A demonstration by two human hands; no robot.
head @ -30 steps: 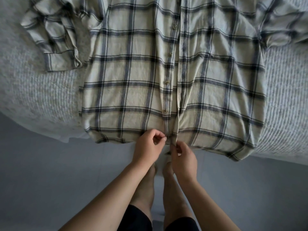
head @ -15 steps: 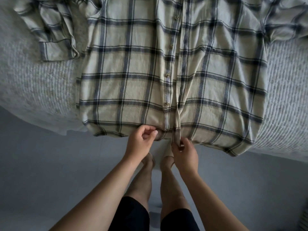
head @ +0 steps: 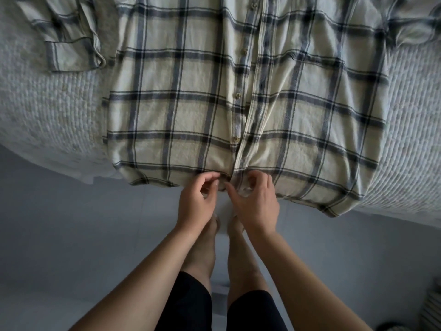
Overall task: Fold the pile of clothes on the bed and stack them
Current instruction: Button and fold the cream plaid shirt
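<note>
At the plaid shirt's (head: 238, 96) hem, both hands are shifting closer; left hand (head: 198, 201) and right hand (head: 256, 204) fingers are pinching the placket edges; buttoning seems underway before folding.

Both hands (head: 229, 201) apparently loosely curled

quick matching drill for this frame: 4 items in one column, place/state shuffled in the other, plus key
Items:
1. plaid shirt
2. left hand
3. right hand
4. shirt cuff

Places/states:
A. at the hem just right of the button placket, fingers curled
B. spread flat, front up, hem hanging over the bed edge
C. lying on the bedspread, far left of the frame
D. at the hem just left of the button placket, fingers curled

Pairs: 1-B, 2-D, 3-A, 4-C
</note>
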